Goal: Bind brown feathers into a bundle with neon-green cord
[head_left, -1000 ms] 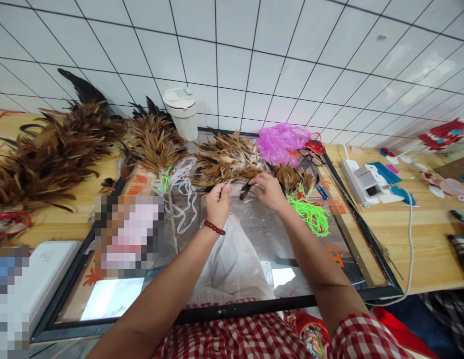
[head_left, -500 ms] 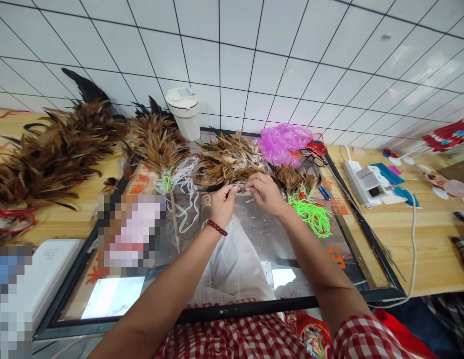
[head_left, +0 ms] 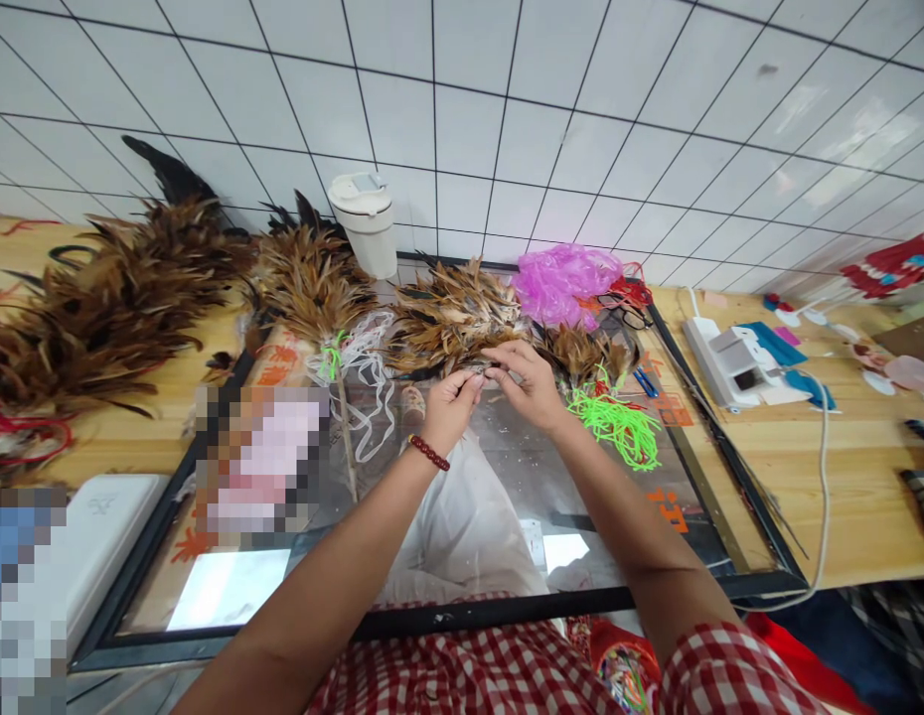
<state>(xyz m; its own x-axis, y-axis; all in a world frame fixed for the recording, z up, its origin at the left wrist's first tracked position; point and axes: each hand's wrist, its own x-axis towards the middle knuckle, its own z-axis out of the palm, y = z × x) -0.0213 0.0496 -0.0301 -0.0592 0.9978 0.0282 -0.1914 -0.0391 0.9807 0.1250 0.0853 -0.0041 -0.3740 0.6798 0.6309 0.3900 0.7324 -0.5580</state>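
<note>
Vs 0.5 s ago: hands have closed in on each other, fingertips now meeting at the near edge of the feather pile (head_left: 454, 318). Left hand (head_left: 451, 407) has shifted slightly right and up; right hand (head_left: 529, 382) has moved a bit left. Camera and everything else unchanged.

Both hands pinched shut on a small dark feather (head_left: 486, 369) held between them, just in front of the pile, above the glass panel (head_left: 507, 467). Exactly how the feather sits in the fingers is too small to tell. Red bead bracelet (head_left: 428, 453) on the left wrist.

Around: green cord (head_left: 618, 427) just right of the right hand, a smaller feather bunch (head_left: 581, 353) behind it. Pink bag (head_left: 562, 283) behind the pile. White cup (head_left: 367, 223) against the tiled wall. Duster (head_left: 313, 288) with white string (head_left: 365, 382) left of the hands. Big feather heap (head_left: 104, 308) at far left. White device (head_left: 730, 362) with cable on the wooden table (head_left: 842, 467) at right. Nothing blocks the hands.
</note>
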